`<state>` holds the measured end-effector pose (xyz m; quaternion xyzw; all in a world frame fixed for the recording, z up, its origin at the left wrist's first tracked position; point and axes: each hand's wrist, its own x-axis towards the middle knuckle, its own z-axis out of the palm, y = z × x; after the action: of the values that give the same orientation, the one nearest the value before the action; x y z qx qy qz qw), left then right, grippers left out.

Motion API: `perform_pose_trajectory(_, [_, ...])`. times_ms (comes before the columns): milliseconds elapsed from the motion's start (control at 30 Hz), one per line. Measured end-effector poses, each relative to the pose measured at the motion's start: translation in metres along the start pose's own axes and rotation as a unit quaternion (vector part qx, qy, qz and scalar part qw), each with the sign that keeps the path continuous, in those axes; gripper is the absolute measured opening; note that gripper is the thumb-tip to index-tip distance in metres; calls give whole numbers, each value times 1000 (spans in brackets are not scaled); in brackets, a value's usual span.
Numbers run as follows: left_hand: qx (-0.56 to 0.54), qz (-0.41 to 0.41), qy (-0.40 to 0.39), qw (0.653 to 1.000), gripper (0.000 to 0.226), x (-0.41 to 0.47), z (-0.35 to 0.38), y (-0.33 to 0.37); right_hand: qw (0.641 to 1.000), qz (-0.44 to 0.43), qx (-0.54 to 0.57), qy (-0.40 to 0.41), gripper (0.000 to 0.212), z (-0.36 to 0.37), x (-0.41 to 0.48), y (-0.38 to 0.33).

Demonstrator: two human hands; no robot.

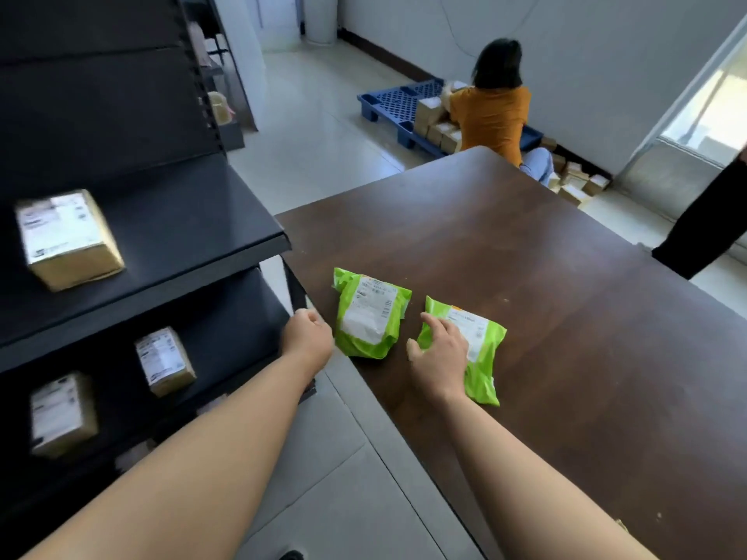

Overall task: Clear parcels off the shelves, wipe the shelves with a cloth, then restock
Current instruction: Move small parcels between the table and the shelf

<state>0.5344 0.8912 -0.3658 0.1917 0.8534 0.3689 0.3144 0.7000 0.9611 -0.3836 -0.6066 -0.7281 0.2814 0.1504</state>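
Two green mailer bags lie near the left edge of a dark brown table. My right hand rests on the right green bag, fingers spread over its near end. The left green bag lies untouched, label up. My left hand hovers just left of it at the table's edge, fingers curled with nothing in them. On the black shelving at left, one taped cardboard box sits on the middle shelf and two boxes on the shelf below.
A person in an orange top sits on the floor beside a blue pallet with several small cardboard boxes. Another person's dark-clothed leg stands at the table's right. A narrow strip of tiled floor separates shelving and table.
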Motion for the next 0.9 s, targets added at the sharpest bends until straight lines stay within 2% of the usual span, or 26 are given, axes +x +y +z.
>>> perform_pose_trajectory(100, [-16,-4,14,1000,19,-16,-19,-18,998,-49,21,-22,48,13,-12,-22])
perform_pose_trajectory(200, [-30,-26,32,999,23,-27,-41,-47,994,-89,45,-51,42,35,-30,-42])
perform_pose_trajectory(300, [-44,-61,43,996,18,-35,-65,-87,987,-117,60,-97,36,61,-53,-59])
perform_pose_trajectory(633, [-82,-175,96,976,27,-29,-123,-229,966,-118,63,-223,26,176,-114,-88])
perform_pose_trajectory(900, [-64,-221,105,967,19,11,-143,-347,960,-92,48,-261,26,292,-132,-87])
